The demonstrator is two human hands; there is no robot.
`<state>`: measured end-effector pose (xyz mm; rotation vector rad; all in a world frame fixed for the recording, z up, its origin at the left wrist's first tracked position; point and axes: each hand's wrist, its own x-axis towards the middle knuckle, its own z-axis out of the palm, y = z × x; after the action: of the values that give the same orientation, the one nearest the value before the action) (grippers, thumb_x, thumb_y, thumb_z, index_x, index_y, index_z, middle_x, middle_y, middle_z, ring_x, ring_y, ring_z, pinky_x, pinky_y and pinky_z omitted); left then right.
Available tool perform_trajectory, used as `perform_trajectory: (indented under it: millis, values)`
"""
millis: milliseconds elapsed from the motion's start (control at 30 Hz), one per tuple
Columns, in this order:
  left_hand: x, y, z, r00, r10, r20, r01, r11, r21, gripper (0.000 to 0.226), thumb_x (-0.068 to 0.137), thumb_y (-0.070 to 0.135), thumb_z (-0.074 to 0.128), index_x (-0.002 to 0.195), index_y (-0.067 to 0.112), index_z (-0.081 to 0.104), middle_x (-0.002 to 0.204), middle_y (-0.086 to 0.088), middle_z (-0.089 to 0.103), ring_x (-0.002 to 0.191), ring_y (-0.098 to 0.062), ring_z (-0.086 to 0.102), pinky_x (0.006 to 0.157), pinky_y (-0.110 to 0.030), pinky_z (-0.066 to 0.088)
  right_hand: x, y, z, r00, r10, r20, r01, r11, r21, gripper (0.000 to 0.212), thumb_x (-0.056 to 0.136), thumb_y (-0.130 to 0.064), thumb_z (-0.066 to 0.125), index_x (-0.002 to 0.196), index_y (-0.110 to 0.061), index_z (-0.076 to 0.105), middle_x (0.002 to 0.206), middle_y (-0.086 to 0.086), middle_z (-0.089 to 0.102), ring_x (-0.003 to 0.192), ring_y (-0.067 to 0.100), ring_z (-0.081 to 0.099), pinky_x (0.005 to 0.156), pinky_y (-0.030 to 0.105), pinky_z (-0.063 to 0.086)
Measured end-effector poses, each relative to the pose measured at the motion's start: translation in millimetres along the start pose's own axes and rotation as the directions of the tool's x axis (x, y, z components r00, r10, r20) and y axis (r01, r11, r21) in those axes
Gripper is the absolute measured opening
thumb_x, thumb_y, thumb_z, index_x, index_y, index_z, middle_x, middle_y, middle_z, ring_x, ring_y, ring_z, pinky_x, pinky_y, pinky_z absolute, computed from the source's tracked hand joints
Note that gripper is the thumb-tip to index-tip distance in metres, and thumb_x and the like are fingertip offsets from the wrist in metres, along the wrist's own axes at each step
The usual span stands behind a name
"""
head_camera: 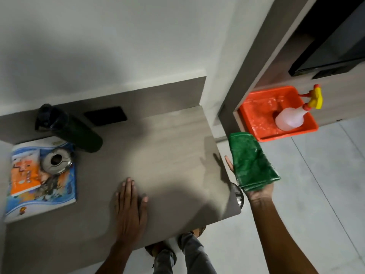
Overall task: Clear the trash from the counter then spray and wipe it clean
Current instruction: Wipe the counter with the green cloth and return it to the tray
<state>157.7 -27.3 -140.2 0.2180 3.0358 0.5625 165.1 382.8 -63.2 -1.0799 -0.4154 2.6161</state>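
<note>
The grey wood-grain counter (169, 139) fills the middle of the view. My left hand (130, 206) lies flat on its front part, palm down, fingers spread, holding nothing. My right hand (258, 189) is off the counter's right edge, palm up, with a folded green cloth (251, 161) resting on the palm and fingers. A translucent spray bottle (292, 117) with a yellow and red trigger stands in an orange tray (254, 111) on a low ledge to the right, beyond the cloth.
At the counter's left lie a colourful book (25, 190) with a round metal lid (56, 161) on it, and a dark bottle (75, 131) on its side. A black socket plate (106, 115) sits in the backsplash. A perforated bin rim (238, 194) shows under the right edge. Tiled floor lies to the right.
</note>
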Motion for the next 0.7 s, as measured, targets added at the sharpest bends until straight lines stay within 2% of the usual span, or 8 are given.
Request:
perform_trajectory:
  millis: [167, 233, 367, 433, 533, 600, 633, 700]
  values:
    - [21, 68, 30, 0.994, 0.104, 0.042, -0.103, 0.995, -0.016, 0.074, 0.111, 0.054, 0.029, 0.166, 0.005, 0.037, 0.181, -0.010, 0.028, 0.169, -0.029, 0.026, 0.138, -0.053, 0.021, 18, -37, 23, 0.993, 0.009, 0.120, 0.001, 0.997, -0.078, 0.063, 0.105, -0.055, 0.062, 0.159, -0.023, 0.057, 0.167, 0.012, 0.054, 0.156, 0.040, 0.048, 0.122, 0.082, 0.029]
    - [27, 97, 40, 0.989, 0.137, 0.053, -0.136, 0.990, -0.024, 0.075, 0.111, 0.056, 0.026, 0.166, 0.006, 0.039, 0.180, -0.010, 0.029, 0.168, -0.029, 0.028, 0.136, -0.054, 0.023, 28, -58, 32, 0.992, -0.030, 0.125, 0.051, 0.984, -0.171, 0.048, 0.103, -0.048, 0.064, 0.143, -0.021, 0.069, 0.161, 0.015, 0.059, 0.153, 0.043, 0.051, 0.122, 0.079, 0.033]
    - [32, 157, 61, 0.974, 0.210, 0.088, -0.206, 0.978, -0.043, 0.076, 0.111, 0.058, 0.024, 0.164, 0.008, 0.044, 0.180, -0.008, 0.030, 0.167, -0.028, 0.031, 0.134, -0.055, 0.026, 58, -107, 44, 0.991, -0.108, 0.077, 0.129, 0.922, -0.366, 0.037, 0.100, -0.031, 0.065, 0.131, -0.015, 0.077, 0.141, 0.018, 0.073, 0.129, 0.036, 0.071, 0.114, 0.058, 0.055]
    - [32, 185, 70, 0.962, 0.249, 0.114, -0.246, 0.969, -0.039, 0.076, 0.110, 0.059, 0.026, 0.165, 0.009, 0.042, 0.180, -0.007, 0.029, 0.168, -0.028, 0.029, 0.134, -0.056, 0.026, 75, -129, 55, 0.987, -0.156, 0.046, 0.159, 0.869, -0.469, 0.036, 0.098, -0.028, 0.065, 0.128, -0.012, 0.077, 0.127, 0.016, 0.076, 0.105, 0.029, 0.076, 0.094, 0.040, 0.060]
    - [33, 221, 84, 0.955, 0.274, 0.115, -0.268, 0.961, -0.071, 0.075, 0.110, 0.058, 0.033, 0.168, 0.011, 0.037, 0.182, -0.004, 0.023, 0.171, -0.025, 0.022, 0.137, -0.055, 0.022, 105, -157, 70, 0.977, -0.213, -0.022, 0.145, 0.732, -0.665, 0.031, 0.100, -0.030, 0.058, 0.117, -0.010, 0.074, 0.102, 0.016, 0.072, 0.079, 0.023, 0.065, 0.071, 0.031, 0.052]
    - [36, 240, 90, 0.951, 0.286, 0.116, -0.279, 0.957, -0.077, 0.074, 0.110, 0.058, 0.030, 0.169, 0.011, 0.035, 0.183, -0.005, 0.022, 0.171, -0.026, 0.020, 0.137, -0.056, 0.023, 125, -171, 78, 0.970, -0.242, -0.022, 0.131, 0.598, -0.791, 0.028, 0.101, -0.035, 0.053, 0.106, -0.013, 0.069, 0.078, 0.006, 0.072, 0.072, 0.022, 0.061, 0.058, 0.025, 0.052]
    - [38, 248, 93, 0.949, 0.294, 0.114, -0.289, 0.955, -0.060, 0.075, 0.111, 0.058, 0.026, 0.169, 0.011, 0.035, 0.182, -0.007, 0.023, 0.170, -0.027, 0.022, 0.136, -0.057, 0.025, 135, -174, 81, 0.966, -0.257, 0.006, 0.141, 0.510, -0.849, 0.031, 0.100, -0.038, 0.051, 0.110, -0.013, 0.069, 0.076, 0.004, 0.072, 0.073, 0.024, 0.063, 0.059, 0.025, 0.056]
    - [42, 258, 98, 0.947, 0.305, 0.105, -0.305, 0.952, -0.012, 0.075, 0.112, 0.059, 0.022, 0.169, 0.011, 0.034, 0.182, -0.008, 0.024, 0.170, -0.028, 0.024, 0.134, -0.058, 0.028, 154, -175, 84, 0.952, -0.297, 0.075, 0.157, 0.263, -0.952, 0.047, 0.105, -0.041, 0.047, 0.143, -0.020, 0.064, 0.110, 0.013, 0.077, 0.100, 0.034, 0.071, 0.091, 0.042, 0.064]
